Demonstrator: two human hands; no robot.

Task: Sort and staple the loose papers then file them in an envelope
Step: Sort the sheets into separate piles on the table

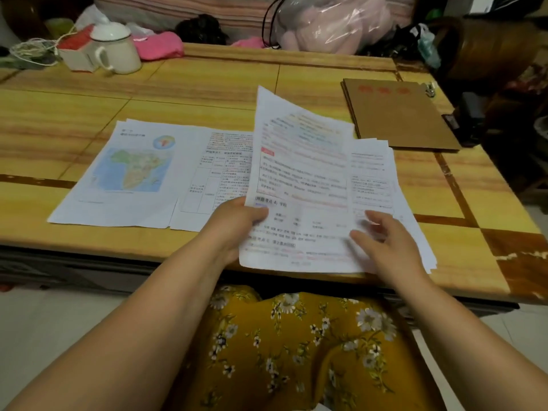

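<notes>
Left hand [237, 221] is pinching a printed sheet [299, 185] tilted up over the paper stack [382, 179] at the surface's [207, 81] near edge; right hand [382, 244] is resting open-fingered on the stack. Brown envelope [397, 114] is lying toward the far right corner.

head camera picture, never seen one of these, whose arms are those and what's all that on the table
There is no machine here. The camera sits on a person's head and looks forward and down, so the two arms are that person's own.

The left hand grips a printed sheet by its left edge and lifts it, so it tilts up off the wooden table. The right hand rests with relaxed fingers on the paper pile underneath.

To the left lie a map page and a page with a table. At the far right lies a brown envelope, with a dark object beside it, possibly a stapler. A white lidded mug stands at the far left.
</notes>
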